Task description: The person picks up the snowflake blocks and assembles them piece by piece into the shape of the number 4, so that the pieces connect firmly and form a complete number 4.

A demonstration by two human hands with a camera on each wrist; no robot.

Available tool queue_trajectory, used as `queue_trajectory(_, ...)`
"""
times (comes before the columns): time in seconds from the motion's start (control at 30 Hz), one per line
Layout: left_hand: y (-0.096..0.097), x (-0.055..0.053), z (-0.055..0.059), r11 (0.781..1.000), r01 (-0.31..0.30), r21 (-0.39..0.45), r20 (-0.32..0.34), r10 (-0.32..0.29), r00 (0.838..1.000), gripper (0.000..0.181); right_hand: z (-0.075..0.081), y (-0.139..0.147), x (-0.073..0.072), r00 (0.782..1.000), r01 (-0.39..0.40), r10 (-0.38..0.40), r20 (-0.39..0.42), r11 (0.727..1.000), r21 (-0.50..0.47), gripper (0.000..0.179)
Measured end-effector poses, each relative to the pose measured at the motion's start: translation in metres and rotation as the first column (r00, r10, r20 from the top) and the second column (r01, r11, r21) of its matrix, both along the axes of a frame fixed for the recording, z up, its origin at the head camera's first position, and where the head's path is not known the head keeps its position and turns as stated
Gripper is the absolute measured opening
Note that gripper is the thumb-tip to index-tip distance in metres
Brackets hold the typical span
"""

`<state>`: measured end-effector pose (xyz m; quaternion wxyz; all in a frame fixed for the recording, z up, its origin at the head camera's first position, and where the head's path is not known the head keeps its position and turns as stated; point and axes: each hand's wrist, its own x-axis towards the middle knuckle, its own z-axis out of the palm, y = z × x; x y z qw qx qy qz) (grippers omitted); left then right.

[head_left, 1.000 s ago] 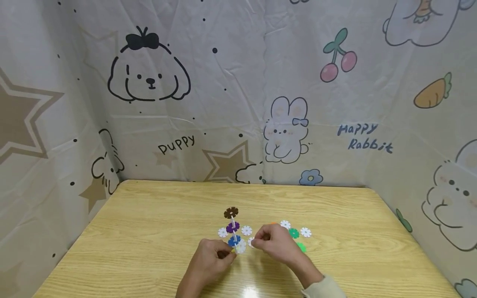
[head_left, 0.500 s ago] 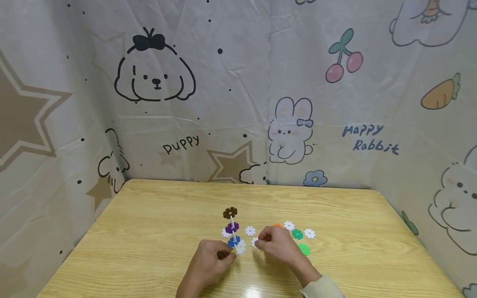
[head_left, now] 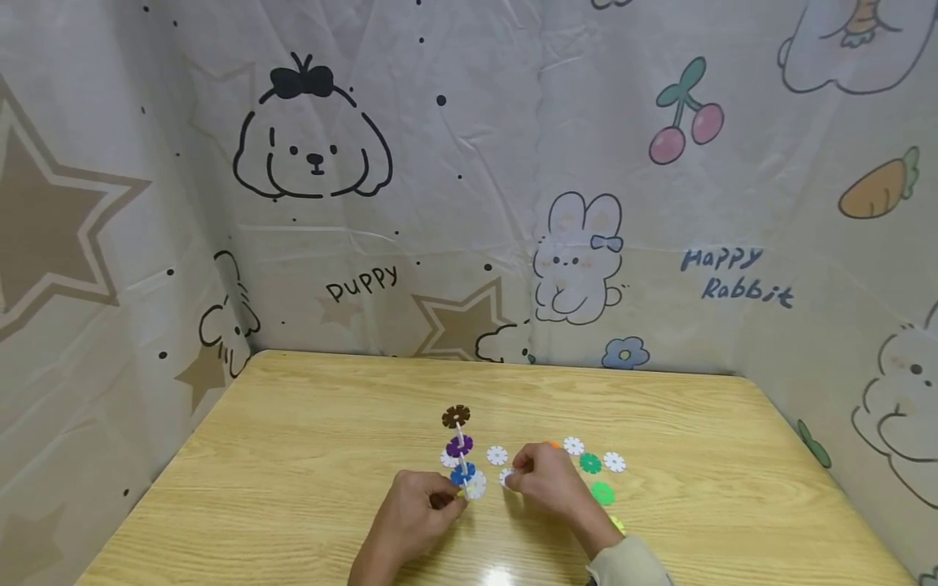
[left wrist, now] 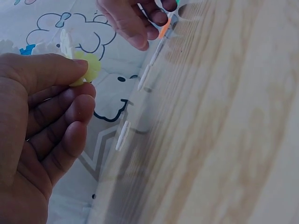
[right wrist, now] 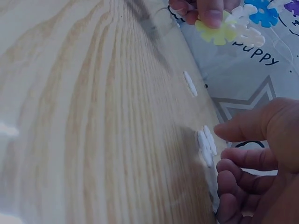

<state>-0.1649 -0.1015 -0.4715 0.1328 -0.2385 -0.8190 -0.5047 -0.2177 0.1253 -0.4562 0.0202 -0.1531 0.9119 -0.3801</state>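
My left hand (head_left: 416, 509) pinches a yellow snowflake disc (left wrist: 91, 69) at the lower end of a chain of slotted discs. A white disc (head_left: 476, 486), a blue disc (head_left: 463, 474), a purple disc (head_left: 459, 446) and a brown disc (head_left: 456, 417) belong to this raised chain, with white pieces linking them on edge. My right hand (head_left: 550, 480) hovers over the table by a loose white disc (head_left: 506, 478). In the right wrist view its thumb and fingers are bent loosely, with a gap between them and nothing held.
Loose white discs (head_left: 497, 455) lie between the hands and behind the chain. Right of my right hand lie an orange disc (head_left: 552, 444), a dark green disc (head_left: 589, 462), a bright green disc (head_left: 602, 493) and a yellow disc (head_left: 618, 525). Printed cloth (head_left: 469, 179) encloses the wooden table (head_left: 330, 423).
The head view has turned slightly left, so the loose discs appear farther right. A yellow disc shows from behind the right arm. Both hands keep nearly the same pose.
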Motion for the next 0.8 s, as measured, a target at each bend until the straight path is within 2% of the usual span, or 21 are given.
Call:
queue_trajectory(0.27, 0.0001, -0.0016, -0.0008, 1.000, -0.006, -0.029, 0.036, 0.007, 0.999, 0.007, -0.0045, -0.0018, -0.0020, 0.997, 0.071, -0.072, 0.024, 0.996, 0.046, 0.024)
queue_trajectory(0.43, -0.0008, -0.0010, 0.0005, 0.999, -0.015, -0.040, 0.049, 0.017, 0.999, 0.007, -0.0043, -0.0050, -0.0027, 0.996, 0.076, -0.079, 0.031, 0.994, 0.075, 0.023)
queue_trajectory(0.8, -0.0013, -0.0002, 0.0011, 0.999, -0.019, -0.044, 0.034, 0.020, 0.999, 0.006, -0.0035, -0.0071, -0.0037, 0.996, 0.083, -0.086, 0.031, 0.990, 0.111, 0.024)
